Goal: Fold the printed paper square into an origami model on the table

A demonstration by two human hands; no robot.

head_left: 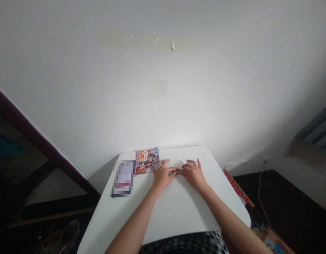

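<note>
Between my two hands is a small, narrow strip of red and green [179,170], too small to name for sure. My left hand [163,173] pinches its left end between thumb and forefinger, its other fingers fanned out over the edge of a colourful printed leaflet [147,160]. At the strip's right end, the thumb and forefinger of my right hand [194,173] are closed, while the other fingers are raised. Both hands are just above or resting on the white table [178,211].
A blurred-out phone-like object [123,178] lies left of the leaflet. Behind the table rises a white wall [163,116] with tape marks. A red patterned item [238,188] and a cable [260,190] are at the right. A dark-framed opening [46,141] is at the left.
</note>
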